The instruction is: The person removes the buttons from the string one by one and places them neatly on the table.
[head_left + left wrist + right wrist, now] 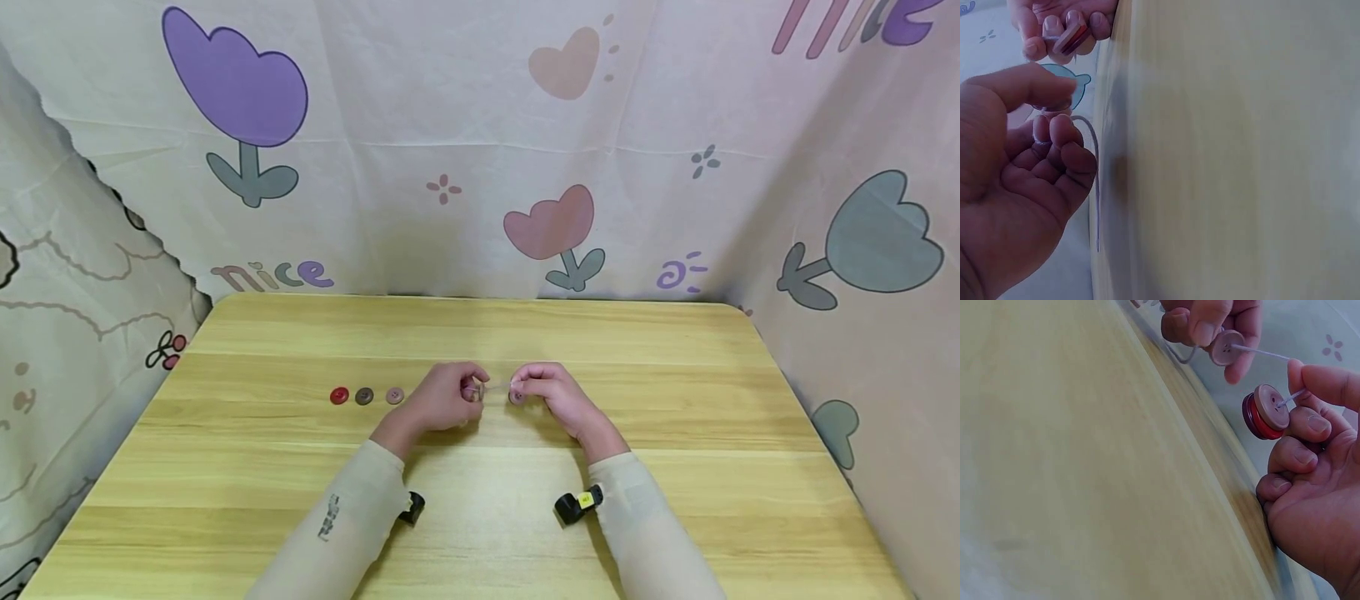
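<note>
My left hand (444,398) pinches a mauve button (1227,347) between thumb and fingers, and a pale string (1266,354) runs out through it. Across from it, the right hand (558,398) pinches that string between thumb and index finger. Below this pinch a small stack of buttons (1271,407), mauve, red and dark, hangs on the string against the curled fingers. The string stretches taut between both hands. Its loose tail (1097,187) curves down beside my left hand in the left wrist view.
To the left of the hands, a red button (339,396), a dark brown button (364,396) and another mauve button (394,396) lie in a row on the wooden table (480,533). A patterned cloth (420,100) hangs behind the table's far edge.
</note>
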Demonstrator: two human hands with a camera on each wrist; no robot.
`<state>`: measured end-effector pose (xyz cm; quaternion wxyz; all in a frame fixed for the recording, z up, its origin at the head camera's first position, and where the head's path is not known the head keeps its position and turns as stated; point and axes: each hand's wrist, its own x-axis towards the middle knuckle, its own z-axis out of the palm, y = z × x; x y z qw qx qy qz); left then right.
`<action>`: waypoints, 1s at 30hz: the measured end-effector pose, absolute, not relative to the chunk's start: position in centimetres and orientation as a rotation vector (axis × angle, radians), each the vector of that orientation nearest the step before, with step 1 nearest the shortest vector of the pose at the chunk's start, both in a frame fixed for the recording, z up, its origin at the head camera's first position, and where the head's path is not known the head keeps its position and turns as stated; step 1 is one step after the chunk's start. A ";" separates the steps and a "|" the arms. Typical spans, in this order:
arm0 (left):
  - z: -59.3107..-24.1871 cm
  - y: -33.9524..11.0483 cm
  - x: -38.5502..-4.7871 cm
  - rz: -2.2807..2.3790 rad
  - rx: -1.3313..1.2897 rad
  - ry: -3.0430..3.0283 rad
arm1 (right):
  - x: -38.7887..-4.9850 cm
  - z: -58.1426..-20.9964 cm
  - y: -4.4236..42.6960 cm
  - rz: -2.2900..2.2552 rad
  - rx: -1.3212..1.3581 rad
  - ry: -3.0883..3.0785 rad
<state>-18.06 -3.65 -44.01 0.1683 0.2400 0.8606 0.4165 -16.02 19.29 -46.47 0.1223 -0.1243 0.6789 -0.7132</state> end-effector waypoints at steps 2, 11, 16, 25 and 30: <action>-44.0 -3.8 -18.1 1.193 0.659 2.469 | -16.0 -46.4 19.3 -2.083 -0.356 1.983; -44.3 -4.5 -18.3 1.284 0.637 2.463 | -16.0 -46.4 19.2 -2.095 -0.359 1.979; -44.4 -4.8 -18.3 1.315 0.644 2.455 | -16.0 -46.3 19.2 -2.094 -0.363 1.977; -44.0 -5.1 -18.3 1.312 0.607 2.475 | -16.1 -46.5 19.3 -2.087 -0.363 1.965; -43.8 -5.4 -18.3 1.300 0.592 2.475 | -16.1 -46.6 19.3 -2.089 -0.365 1.962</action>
